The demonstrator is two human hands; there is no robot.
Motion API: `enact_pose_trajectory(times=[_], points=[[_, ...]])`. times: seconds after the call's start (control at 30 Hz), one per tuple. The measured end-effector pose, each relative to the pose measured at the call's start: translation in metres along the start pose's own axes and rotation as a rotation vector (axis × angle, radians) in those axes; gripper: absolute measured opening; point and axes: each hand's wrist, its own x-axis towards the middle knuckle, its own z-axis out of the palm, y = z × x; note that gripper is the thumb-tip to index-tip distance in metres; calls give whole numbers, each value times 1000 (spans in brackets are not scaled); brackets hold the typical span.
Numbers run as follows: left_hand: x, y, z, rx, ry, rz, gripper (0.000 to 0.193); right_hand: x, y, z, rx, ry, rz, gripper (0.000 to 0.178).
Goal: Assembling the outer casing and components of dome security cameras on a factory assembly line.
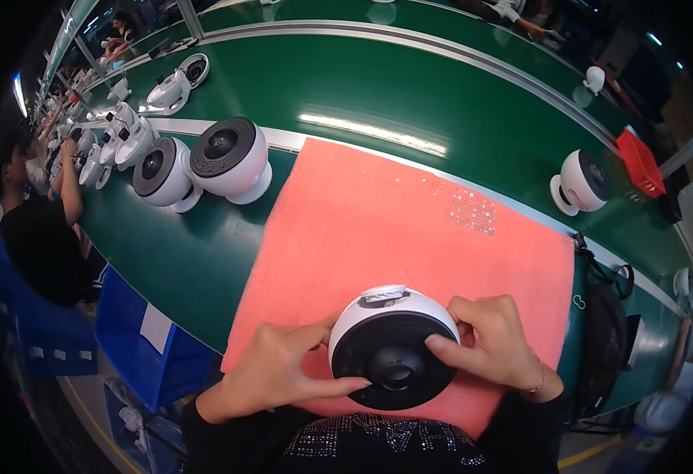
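Note:
A round white dome security camera [435, 312] with a black front face is held between my two hands, low over the pink foam mat [338, 221]. My left hand [275, 367] grips its left side, the thumb lying across the lower edge of the black face. On the other side my right hand [489, 344] has its thumb on the face's upper right and its fingers around the white shell. A small opening or slot with a pale piece shows on top of the shell. Small shiny screws [473, 212] lie in rows on the mat's far right part.
Two similar cameras [232, 162] stand left of the mat, with several more parts beyond them. Another camera [582, 182] sits on the green conveyor [473, 95] near a red bin [639, 162]. A black bag [601, 347] lies at right, blue crates [145, 347] lower left. A person [42, 229] works at left.

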Motion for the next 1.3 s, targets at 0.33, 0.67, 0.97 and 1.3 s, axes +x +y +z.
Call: enact_pose_trajectory(times=[0.33,0.67,0.97,1.3], points=[[19,-4,-11,298,-201,-75,54,12,5,-2,-354,-132,23,42],[19,-3,-12,333,-243,-116,43,9,4,-2,-367,-80,17,37],[19,-6,-14,292,-212,-57,57,15,-23,0,-171,-229,-453,35],[29,-28,-3,107,-461,-268,56,17,8,7,92,-281,153,50]])
